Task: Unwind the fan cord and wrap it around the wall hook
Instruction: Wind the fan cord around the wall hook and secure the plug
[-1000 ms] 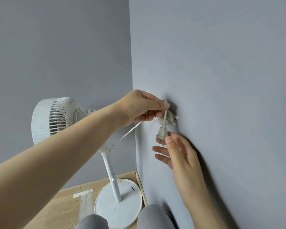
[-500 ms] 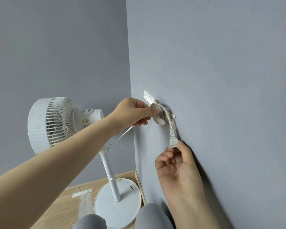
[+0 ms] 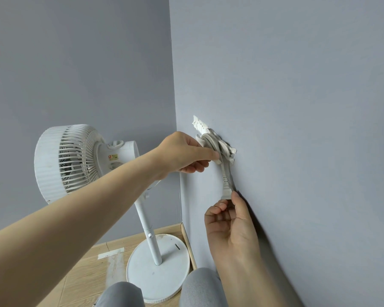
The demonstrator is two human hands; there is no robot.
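Observation:
A white pedestal fan (image 3: 71,158) stands in the room's corner on a round base (image 3: 157,275). Its grey-white cord (image 3: 211,141) is coiled in several loops around a white wall hook (image 3: 201,126) on the right wall. My left hand (image 3: 186,155) pinches the coil just below the hook. The plug (image 3: 226,189) hangs straight down from the coil. My right hand (image 3: 228,220) holds the plug's lower end between thumb and fingers, close against the wall.
Two grey walls meet in a corner behind the fan. The floor is light wood with a strip of tape (image 3: 111,253) on it. My knees in grey trousers (image 3: 202,286) show at the bottom edge.
The plug end has come down from beside the hook and now hangs below it, my right hand following it down. My left hand has slipped lower on the coil, uncovering the hook's top.

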